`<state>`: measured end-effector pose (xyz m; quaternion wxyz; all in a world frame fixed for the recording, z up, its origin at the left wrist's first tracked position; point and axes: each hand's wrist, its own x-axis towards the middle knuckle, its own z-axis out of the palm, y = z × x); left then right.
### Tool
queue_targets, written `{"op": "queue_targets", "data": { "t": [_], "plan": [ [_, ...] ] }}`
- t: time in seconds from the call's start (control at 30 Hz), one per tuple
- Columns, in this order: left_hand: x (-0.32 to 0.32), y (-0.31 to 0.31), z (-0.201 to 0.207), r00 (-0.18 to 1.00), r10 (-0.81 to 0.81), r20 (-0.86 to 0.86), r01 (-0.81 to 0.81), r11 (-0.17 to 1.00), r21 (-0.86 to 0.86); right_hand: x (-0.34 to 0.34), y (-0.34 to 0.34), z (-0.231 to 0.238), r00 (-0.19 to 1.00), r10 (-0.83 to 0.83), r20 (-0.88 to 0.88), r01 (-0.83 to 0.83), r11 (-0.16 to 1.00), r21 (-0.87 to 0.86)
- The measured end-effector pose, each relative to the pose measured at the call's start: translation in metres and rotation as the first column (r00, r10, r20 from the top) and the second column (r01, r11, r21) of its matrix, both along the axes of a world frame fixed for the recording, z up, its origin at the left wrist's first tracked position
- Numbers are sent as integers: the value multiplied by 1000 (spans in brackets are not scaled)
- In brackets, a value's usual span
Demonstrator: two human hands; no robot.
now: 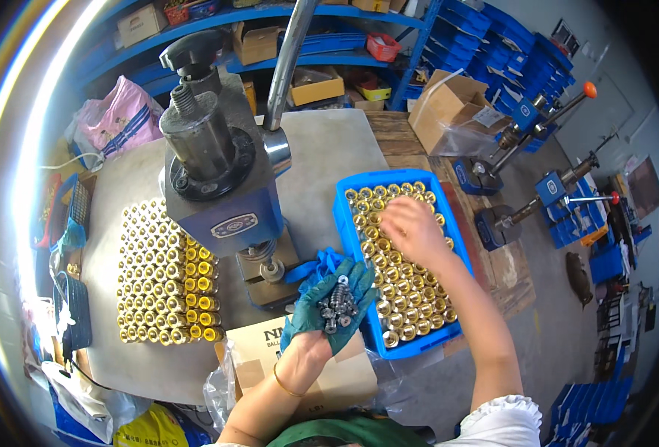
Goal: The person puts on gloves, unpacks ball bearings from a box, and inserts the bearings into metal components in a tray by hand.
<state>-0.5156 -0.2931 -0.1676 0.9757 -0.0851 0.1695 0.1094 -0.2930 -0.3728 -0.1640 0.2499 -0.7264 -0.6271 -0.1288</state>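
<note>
My left hand (305, 322), in a green-blue glove, is turned palm up and cupped around a small pile of shiny metal parts (338, 304). It is beside the left wall of a blue plastic tray (349, 231). Rows of brass-coloured, ring-topped cylindrical pieces (405, 299) stand upright in that tray. Over its upper middle reaches my bare right hand (416, 232), fingers bent and drawn together at the tops of the pieces. Whatever its fingertips hold, if anything, is hidden.
A heavy hand press (225, 216) with a long lever stands left of the tray. Farther left is a block of similar brass pieces (154, 276). An open-flapped carton (322, 380) is close to me; another carton (448, 115) and smaller presses (493, 223) are at the right.
</note>
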Motion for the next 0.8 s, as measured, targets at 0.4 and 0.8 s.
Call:
{"op": "queue_targets", "data": {
  "t": [0.4, 0.8],
  "plan": [
    [-8, -14, 2, 995, -96, 14, 95, 993, 65, -74, -27, 50, 908, 393, -148, -418, 881, -223],
    [-5, -9, -24, 986, 11, -169, -14, 1000, -18, 52, -7, -29, 967, -253, -11, 252, 965, -71]
  ]
}}
